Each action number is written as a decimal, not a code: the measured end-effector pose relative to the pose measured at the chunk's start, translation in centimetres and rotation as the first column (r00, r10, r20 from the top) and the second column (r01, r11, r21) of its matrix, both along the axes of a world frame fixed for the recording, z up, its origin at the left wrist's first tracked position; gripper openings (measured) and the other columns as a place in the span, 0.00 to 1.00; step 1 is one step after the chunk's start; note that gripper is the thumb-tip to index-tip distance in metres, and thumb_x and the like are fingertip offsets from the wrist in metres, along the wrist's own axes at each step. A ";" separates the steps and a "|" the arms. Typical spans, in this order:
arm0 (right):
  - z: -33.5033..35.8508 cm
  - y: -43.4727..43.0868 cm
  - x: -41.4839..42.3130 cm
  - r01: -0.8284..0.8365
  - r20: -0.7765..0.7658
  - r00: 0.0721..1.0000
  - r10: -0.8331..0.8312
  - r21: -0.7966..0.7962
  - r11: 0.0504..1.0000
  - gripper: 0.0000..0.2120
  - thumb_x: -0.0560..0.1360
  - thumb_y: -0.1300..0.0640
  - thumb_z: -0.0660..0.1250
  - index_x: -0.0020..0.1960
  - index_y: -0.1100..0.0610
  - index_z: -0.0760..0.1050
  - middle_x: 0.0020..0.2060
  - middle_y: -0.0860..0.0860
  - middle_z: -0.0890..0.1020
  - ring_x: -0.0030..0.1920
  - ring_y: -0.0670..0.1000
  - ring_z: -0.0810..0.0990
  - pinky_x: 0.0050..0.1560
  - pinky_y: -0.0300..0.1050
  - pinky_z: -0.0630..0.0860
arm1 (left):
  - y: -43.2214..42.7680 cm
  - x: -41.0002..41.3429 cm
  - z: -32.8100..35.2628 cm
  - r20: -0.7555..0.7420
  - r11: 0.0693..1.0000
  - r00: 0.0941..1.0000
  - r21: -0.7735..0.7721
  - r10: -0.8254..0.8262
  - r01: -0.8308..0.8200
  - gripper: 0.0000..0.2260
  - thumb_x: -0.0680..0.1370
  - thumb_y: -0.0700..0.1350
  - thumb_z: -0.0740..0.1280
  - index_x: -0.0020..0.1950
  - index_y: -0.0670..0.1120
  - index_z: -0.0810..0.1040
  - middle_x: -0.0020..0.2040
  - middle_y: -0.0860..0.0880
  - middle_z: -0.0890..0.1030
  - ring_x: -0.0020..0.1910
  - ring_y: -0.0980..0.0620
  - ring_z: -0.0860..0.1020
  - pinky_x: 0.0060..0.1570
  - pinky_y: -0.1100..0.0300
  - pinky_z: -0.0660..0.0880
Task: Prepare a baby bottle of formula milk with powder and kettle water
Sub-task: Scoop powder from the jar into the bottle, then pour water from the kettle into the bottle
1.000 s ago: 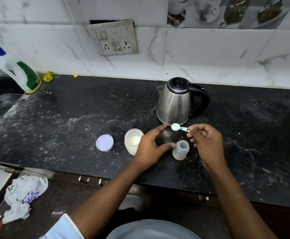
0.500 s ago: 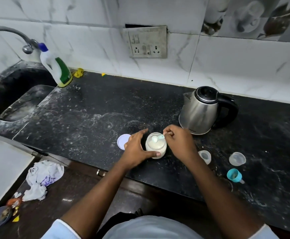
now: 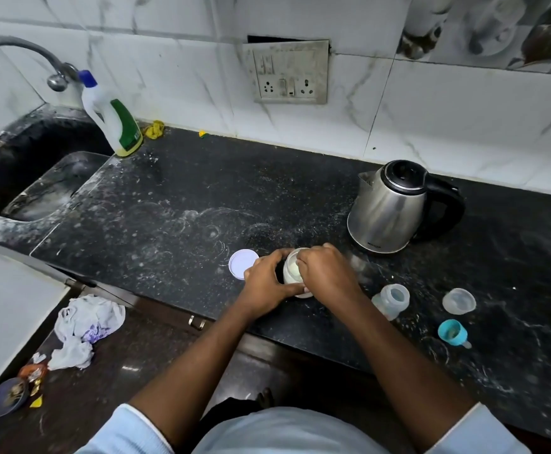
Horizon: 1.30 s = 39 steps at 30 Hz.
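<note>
Change: A second earlier the right hand (image 3: 328, 273) held a scoop over the baby bottle (image 3: 392, 299) while the left hand (image 3: 266, 278) steadied it; both hands had since shifted across to the powder jar (image 3: 291, 273).
Meaning: Judged from this, one measure had gone into the bottle and another was being drawn; powder dosing was under way, and the kettle (image 3: 387, 208) stood untouched, so the water step was probably still ahead.
Left hand: Wrapped around the jar's side, thumb toward the near edge and fingers curled round the far side, holding it steady on the countertop (image 3: 169, 217).
Right hand: Knuckles up, fingers bunched narrowly over the jar's mouth; the scoop seen half a second earlier was hidden beneath them, presumably still pinched and dipped in the powder.
Bottle: Open and upright, left alone just to the right of the right wrist, near the counter's front edge.
Loose parts: The jar's lid (image 3: 243, 264) lay beside the left hand; a clear cap (image 3: 459, 301) and a teal teat ring (image 3: 452, 333) waited further right.
</note>
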State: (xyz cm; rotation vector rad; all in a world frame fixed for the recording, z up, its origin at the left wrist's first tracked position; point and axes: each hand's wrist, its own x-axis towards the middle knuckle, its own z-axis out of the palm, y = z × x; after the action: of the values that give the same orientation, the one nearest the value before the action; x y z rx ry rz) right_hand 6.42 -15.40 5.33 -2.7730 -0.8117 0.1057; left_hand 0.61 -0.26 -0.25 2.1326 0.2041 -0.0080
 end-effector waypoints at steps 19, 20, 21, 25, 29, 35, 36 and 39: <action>2.7 -17.3 2.6 0.535 -0.105 0.783 -0.613 0.615 0.578 0.06 0.79 0.58 0.69 0.51 0.56 0.85 0.39 0.53 0.85 0.39 0.50 0.80 0.43 0.42 0.71 | -1.6 0.5 1.9 0.057 0.998 0.998 0.058 -0.017 0.014 0.59 0.59 0.71 0.80 0.84 0.57 0.58 0.82 0.56 0.65 0.81 0.52 0.64 0.80 0.41 0.64; 2.8 -18.5 3.0 0.562 -0.134 0.757 -0.640 0.632 0.533 0.07 0.80 0.58 0.69 0.51 0.56 0.85 0.39 0.53 0.85 0.40 0.50 0.80 0.43 0.42 0.71 | -2.4 0.6 2.7 0.100 0.995 0.995 0.095 -0.030 0.020 0.57 0.60 0.72 0.78 0.84 0.57 0.58 0.83 0.56 0.64 0.82 0.51 0.62 0.80 0.42 0.62; 2.9 -19.5 3.6 0.582 -0.162 0.733 -0.661 0.652 0.486 0.07 0.80 0.57 0.68 0.52 0.57 0.85 0.39 0.52 0.85 0.40 0.50 0.80 0.43 0.41 0.71 | -3.3 0.8 3.5 0.144 0.991 0.988 0.129 -0.056 0.037 0.55 0.62 0.72 0.77 0.84 0.57 0.59 0.84 0.56 0.63 0.83 0.51 0.60 0.81 0.43 0.60; 2.8 -21.7 6.5 0.585 -0.243 0.702 -0.669 0.732 0.348 0.09 0.82 0.56 0.67 0.55 0.58 0.83 0.43 0.51 0.84 0.42 0.45 0.79 0.44 0.34 0.72 | -7.7 1.7 4.8 0.278 0.962 0.934 0.214 -0.225 0.168 0.47 0.68 0.71 0.76 0.82 0.54 0.66 0.83 0.55 0.65 0.83 0.52 0.57 0.81 0.52 0.53; 1.6 -21.7 10.5 0.561 -0.335 0.733 -0.592 0.790 0.248 0.11 0.83 0.53 0.65 0.55 0.59 0.81 0.47 0.50 0.82 0.41 0.40 0.77 0.47 0.31 0.72 | -12.4 2.1 3.1 0.241 0.935 0.907 0.174 -0.346 0.310 0.45 0.69 0.64 0.80 0.80 0.48 0.69 0.77 0.54 0.71 0.78 0.56 0.63 0.79 0.60 0.59; -1.0 -21.1 14.3 0.592 -0.482 0.762 -0.432 0.790 0.163 0.21 0.84 0.43 0.60 0.34 0.49 0.64 0.31 0.46 0.65 0.34 0.45 0.64 0.41 0.46 0.63 | -16.4 2.5 -1.2 0.003 0.947 0.947 -0.015 -0.322 0.322 0.44 0.66 0.60 0.84 0.78 0.52 0.71 0.73 0.57 0.75 0.73 0.56 0.71 0.76 0.54 0.68; -1.0 -20.8 14.5 0.596 -0.500 0.758 -0.419 0.792 0.134 0.21 0.84 0.43 0.60 0.35 0.49 0.64 0.32 0.46 0.65 0.35 0.45 0.64 0.42 0.46 0.64 | -16.7 2.7 -1.6 -0.014 0.950 0.950 -0.036 -0.312 0.311 0.42 0.67 0.58 0.85 0.77 0.52 0.73 0.70 0.58 0.76 0.72 0.57 0.72 0.74 0.57 0.70; -0.9 -20.4 14.9 0.632 -0.581 0.730 -0.361 0.775 0.032 0.20 0.85 0.45 0.61 0.35 0.50 0.71 0.32 0.46 0.74 0.36 0.45 0.73 0.43 0.43 0.72 | -17.3 2.9 -2.4 -0.005 0.950 0.951 -0.056 -0.308 0.308 0.32 0.69 0.52 0.85 0.70 0.50 0.78 0.62 0.59 0.80 0.62 0.62 0.77 0.64 0.69 0.70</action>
State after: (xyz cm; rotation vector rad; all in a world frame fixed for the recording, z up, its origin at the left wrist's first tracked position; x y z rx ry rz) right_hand 21.34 -35.81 4.45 -1.5414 0.2833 -0.1740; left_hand 3.46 -17.58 -2.62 2.0903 -0.1224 -0.2089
